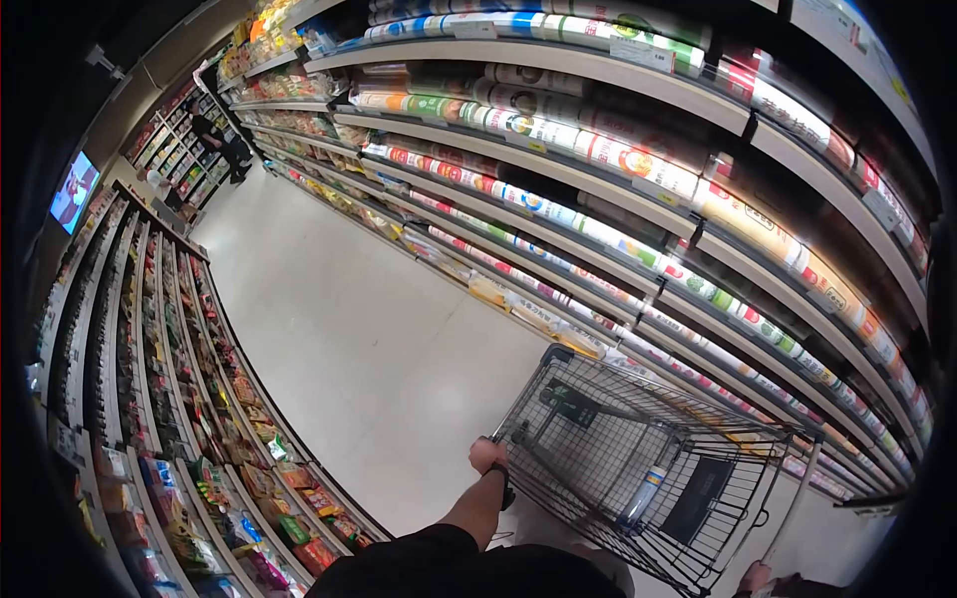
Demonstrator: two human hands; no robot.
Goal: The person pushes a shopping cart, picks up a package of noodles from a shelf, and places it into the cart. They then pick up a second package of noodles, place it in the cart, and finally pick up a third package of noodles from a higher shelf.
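A grey wire shopping cart [598, 468] stands at the lower right, tilted across the view. My left hand [487, 455], with a dark band at its wrist, is closed around the near corner of the cart's left end. At the bottom edge, my right hand [755, 577] is closed on the near end of the grey bar [797, 498] at the cart's right end; its arm is mostly cut off. Inside the basket lies one slim white-and-blue cylindrical packet [646, 492], beside a black panel [701, 498]. A dark green plate [568, 404] shows near the left end.
Shelves of cylindrical packets [638, 159] run along the right, close to the cart. Opposite stand shelves of colourful bagged goods [264, 429]. Pale floor [349, 309] stretches between them. A person in dark clothes [217, 142] stands at the far end, near a lit screen [75, 192].
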